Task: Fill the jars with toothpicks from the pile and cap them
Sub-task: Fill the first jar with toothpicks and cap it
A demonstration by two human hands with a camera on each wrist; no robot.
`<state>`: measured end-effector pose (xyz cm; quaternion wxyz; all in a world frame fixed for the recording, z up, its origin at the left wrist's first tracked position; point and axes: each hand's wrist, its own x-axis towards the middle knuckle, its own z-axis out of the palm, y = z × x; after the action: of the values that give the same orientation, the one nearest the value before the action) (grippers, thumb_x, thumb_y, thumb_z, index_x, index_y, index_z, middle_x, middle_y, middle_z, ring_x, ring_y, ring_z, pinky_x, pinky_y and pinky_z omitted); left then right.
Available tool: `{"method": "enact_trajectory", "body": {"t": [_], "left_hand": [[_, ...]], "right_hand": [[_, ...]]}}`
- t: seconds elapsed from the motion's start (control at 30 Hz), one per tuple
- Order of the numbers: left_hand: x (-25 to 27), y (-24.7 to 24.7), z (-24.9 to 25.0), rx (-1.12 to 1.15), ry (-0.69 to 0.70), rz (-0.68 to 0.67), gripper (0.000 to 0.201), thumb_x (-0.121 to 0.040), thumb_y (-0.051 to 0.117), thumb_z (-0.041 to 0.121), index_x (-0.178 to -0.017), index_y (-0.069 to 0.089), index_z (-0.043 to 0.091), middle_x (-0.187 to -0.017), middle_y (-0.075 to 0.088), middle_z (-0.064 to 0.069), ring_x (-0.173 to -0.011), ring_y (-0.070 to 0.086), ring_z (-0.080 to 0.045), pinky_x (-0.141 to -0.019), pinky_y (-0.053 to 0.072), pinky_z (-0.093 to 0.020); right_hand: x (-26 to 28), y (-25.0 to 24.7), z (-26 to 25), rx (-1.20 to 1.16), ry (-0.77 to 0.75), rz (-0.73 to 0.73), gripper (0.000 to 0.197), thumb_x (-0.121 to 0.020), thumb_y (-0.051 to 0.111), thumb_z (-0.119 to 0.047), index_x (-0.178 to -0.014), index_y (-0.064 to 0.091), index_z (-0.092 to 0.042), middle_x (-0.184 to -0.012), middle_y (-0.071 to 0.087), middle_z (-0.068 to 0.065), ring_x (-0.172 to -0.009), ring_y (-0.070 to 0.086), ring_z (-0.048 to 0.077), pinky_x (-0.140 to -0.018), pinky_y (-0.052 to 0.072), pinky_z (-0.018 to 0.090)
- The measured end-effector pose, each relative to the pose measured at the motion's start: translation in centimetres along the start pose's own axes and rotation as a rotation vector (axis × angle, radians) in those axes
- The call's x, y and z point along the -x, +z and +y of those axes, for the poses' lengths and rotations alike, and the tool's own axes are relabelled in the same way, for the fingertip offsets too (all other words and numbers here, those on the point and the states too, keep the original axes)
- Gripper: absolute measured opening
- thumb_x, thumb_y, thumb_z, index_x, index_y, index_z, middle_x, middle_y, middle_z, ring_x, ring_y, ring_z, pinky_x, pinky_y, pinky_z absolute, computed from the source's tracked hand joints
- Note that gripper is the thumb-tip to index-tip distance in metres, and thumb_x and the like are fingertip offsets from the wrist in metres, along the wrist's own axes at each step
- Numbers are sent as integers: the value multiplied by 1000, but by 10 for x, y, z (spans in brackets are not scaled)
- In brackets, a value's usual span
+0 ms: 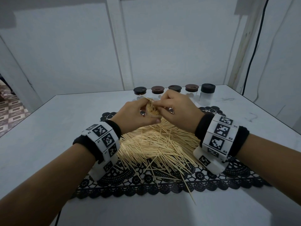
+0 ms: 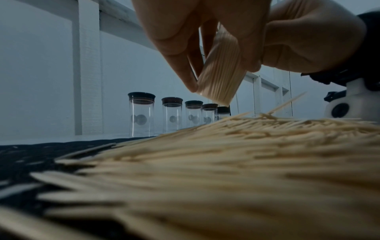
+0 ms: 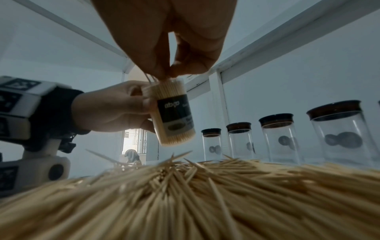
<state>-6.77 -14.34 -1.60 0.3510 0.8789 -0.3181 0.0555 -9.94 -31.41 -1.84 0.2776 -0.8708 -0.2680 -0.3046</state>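
My left hand point(image 1: 136, 115) grips a clear jar point(image 3: 174, 113) with a black label, packed full of toothpicks and tilted above the pile. My right hand point(image 1: 177, 108) pinches a few toothpicks point(image 3: 151, 80) at the jar's open top. In the left wrist view the packed jar point(image 2: 222, 71) sits between my left fingers point(image 2: 179, 48) and the right hand point(image 2: 308, 40). A big loose pile of toothpicks point(image 1: 159, 144) lies on a black lace mat point(image 1: 162, 185) under both wrists. Several capped jars point(image 1: 175, 89) stand in a row behind the hands and look empty.
The white table point(image 1: 48, 128) ends at a wall close behind the jar row. The rightmost jar point(image 1: 207, 93) has a taller black cap. Stray toothpicks point(image 1: 190, 193) reach past the mat's front edge. A black cable point(image 1: 254, 54) hangs at the right.
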Motion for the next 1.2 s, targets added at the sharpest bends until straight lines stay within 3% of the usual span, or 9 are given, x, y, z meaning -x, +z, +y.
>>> {"method": "enact_trajectory", "body": {"t": [0.13,0.33,0.43,0.53,0.6,0.73,0.83,0.9,1.2], "left_hand": [[0,1,1,30,25,-29,44,-72,78,32,-112,60,27,-108,62,14,-98,60,-3,-92,48,-21],[1,0,2,25,32,-17,46,-73,78,31,-114,59,24,-104,63,14,-95,62,-3,-88,48,-17],[1,1,3,17,48,1,43,-75,75,30,-114,60,21,-100,65,11,-92,62,-3,-84,48,-16],[1,1,1,17,50,5,43,-75,73,27,-115,59,19,-101,65,9,-92,61,-3,-84,50,-20],[1,1,0,18,47,-1,41,-74,75,26,-111,58,24,-102,64,10,-94,60,-4,-87,50,-25],[0,2,0,37,34,-20,38,-71,79,31,-103,59,31,-104,64,13,-95,62,-3,-89,51,-25],[0,1,1,39,41,-31,38,-71,79,31,-104,59,30,-102,61,19,-95,61,-5,-89,50,-23],[0,1,2,19,47,-38,42,-72,78,32,-109,60,27,-102,61,18,-96,61,-5,-88,49,-19],[2,0,6,49,-3,3,49,-72,78,30,-115,57,23,-101,64,11,-97,63,-5,-90,50,-22]], "right_hand": [[-2,-4,1,-8,3,1,12,-84,61,-8,-92,68,-4,-86,65,7,-74,51,8,-66,36,1],[0,-1,4,-5,-32,107,24,-84,55,-15,-103,66,-6,-96,44,4,-82,43,8,-75,38,9],[1,0,1,44,-79,22,38,-79,53,-14,-115,62,-5,-103,49,11,-87,46,14,-77,44,22],[2,1,1,86,-109,-26,40,-80,54,-28,-112,65,-6,-100,53,10,-87,49,18,-73,46,31],[0,1,2,63,-91,-30,38,-80,56,-35,-103,68,-7,-95,55,6,-85,47,14,-72,43,28],[-1,-1,-1,-3,-48,-35,17,-81,60,-23,-82,65,-7,-79,58,1,-75,48,13,-69,39,26],[-1,-4,-4,-2,-16,-21,14,-85,60,-17,-83,64,-4,-78,64,5,-73,55,18,-65,45,29],[-1,-5,-3,-23,29,-17,10,-87,60,-13,-91,61,-4,-81,64,3,-74,55,14,-63,46,23],[0,2,0,71,-137,96,31,-86,49,-25,-81,69,-2,-88,55,12,-66,47,12,-59,38,21]]}}
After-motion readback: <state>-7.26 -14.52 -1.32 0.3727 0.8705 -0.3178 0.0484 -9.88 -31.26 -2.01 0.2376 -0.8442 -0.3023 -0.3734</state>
